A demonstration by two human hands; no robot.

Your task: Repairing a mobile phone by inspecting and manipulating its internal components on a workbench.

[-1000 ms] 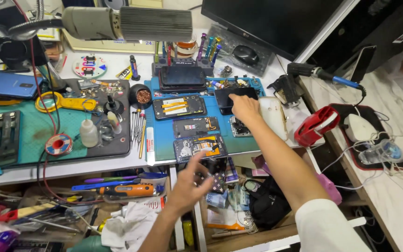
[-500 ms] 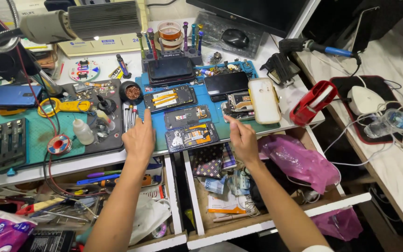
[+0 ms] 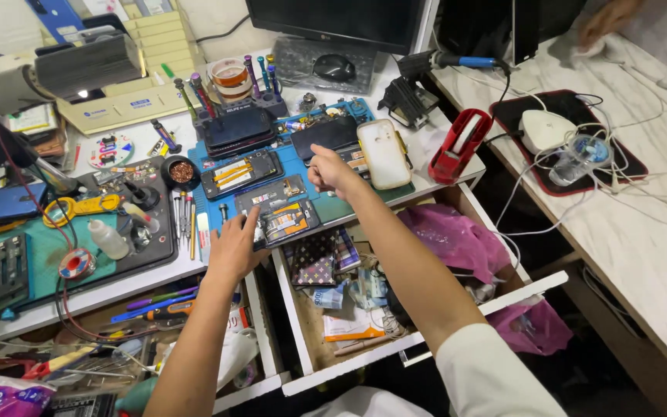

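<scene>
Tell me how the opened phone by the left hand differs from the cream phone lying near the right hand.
The opened phone lies with its insides bare, orange and dark parts showing; the cream phone shows a closed, smooth cream back. The opened phone lies crosswise near the mat's front edge with the left hand on it; the cream phone lies lengthwise to the right, apart from the right hand. Both rest flat on the mat.

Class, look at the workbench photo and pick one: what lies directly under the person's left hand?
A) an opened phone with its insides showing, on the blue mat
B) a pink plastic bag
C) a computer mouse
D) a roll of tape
A: the left hand rests at the edge of the opened phone lying on the blue mat, its orange and dark internals exposed.
</scene>
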